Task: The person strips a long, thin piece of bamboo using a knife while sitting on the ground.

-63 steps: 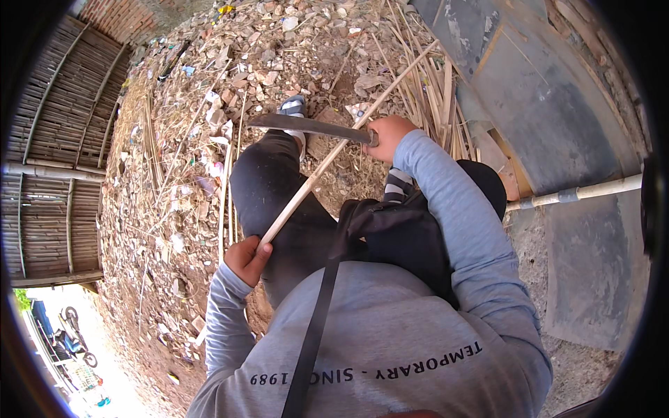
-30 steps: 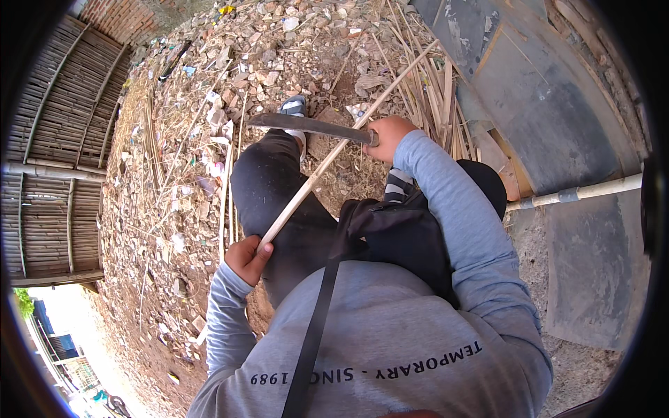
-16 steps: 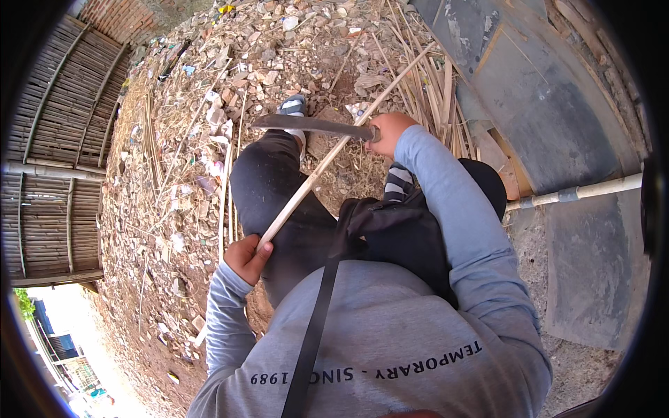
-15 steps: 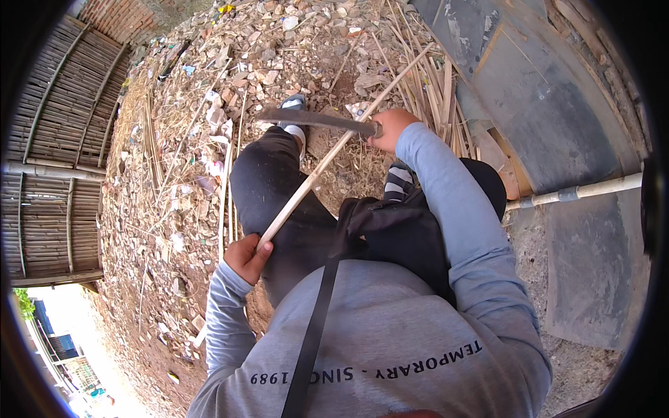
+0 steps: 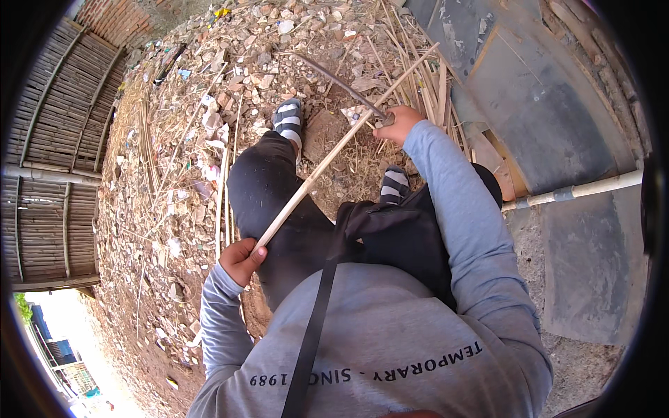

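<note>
A long pale bamboo strip (image 5: 320, 169) slants across my lap from lower left to upper right. Its near end is gripped in my left hand (image 5: 242, 260), the thumb lying along the top, by my left thigh. My right hand (image 5: 397, 125) is closed round the handle of a machete (image 5: 343, 85) with a long dark blade. That blade points to the upper left and appears edge-on. Close to my right hand, the blade's base crosses the strip; whether they touch I cannot tell. Most of the handle is hidden in my fist.
Rubble and dry scraps (image 5: 188, 174) cover the ground. More split bamboo strips (image 5: 435, 87) lie beyond my right hand, others beside my left leg. Grey sheets (image 5: 550, 118) and a pale pole (image 5: 571, 194) are at the right. A bamboo-slat wall (image 5: 59, 97) stands at the left.
The machete blade has turned from nearly level and broadside to slanting up and left, edge-on. My left hand and the strip's near end have shifted slightly left.
</note>
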Available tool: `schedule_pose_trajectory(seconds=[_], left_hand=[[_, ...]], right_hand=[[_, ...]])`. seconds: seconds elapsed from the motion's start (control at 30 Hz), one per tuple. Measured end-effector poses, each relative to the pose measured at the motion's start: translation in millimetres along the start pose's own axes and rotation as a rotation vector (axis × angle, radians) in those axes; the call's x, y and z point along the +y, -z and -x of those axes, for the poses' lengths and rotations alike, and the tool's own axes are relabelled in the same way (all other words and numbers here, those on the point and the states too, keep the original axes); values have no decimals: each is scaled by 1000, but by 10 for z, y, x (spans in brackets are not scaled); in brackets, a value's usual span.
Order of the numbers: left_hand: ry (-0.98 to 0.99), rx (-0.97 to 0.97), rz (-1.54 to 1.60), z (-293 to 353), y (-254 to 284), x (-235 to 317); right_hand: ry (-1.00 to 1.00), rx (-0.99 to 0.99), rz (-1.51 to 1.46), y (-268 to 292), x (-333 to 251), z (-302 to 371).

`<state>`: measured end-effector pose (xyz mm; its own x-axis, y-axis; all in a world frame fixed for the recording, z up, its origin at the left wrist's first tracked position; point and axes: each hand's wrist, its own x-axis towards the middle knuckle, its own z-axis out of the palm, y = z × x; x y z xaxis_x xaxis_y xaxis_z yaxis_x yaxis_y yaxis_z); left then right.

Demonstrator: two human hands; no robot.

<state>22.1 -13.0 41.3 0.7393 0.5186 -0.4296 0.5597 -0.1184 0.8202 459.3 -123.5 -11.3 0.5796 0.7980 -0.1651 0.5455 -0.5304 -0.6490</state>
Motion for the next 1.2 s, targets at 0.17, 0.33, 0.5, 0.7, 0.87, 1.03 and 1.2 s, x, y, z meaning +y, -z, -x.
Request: schedule_pose_trajectory(seconds=[0.17, 0.33, 0.5, 0.7, 0.87, 1.03, 1.2], left_hand=[[21, -34, 6, 8, 41, 25], [2, -45, 26, -22, 34, 23], [-45, -2, -29, 7, 14, 26], [-65, 1, -17, -9, 15, -41], [-68, 52, -95, 3, -37, 17], [-71, 35, -119, -11, -6, -4], [-11, -6, 29, -15, 3, -31]], right_hand=[[155, -123, 323, 0, -380, 274], [35, -115, 213, 90, -81, 25], [52, 30, 166, 57, -237, 174], [167, -214, 326, -50, -556, 394], [5, -102, 165, 103, -103, 5], [100, -79, 279, -90, -176, 139], [176, -281, 256, 32, -362, 234]])
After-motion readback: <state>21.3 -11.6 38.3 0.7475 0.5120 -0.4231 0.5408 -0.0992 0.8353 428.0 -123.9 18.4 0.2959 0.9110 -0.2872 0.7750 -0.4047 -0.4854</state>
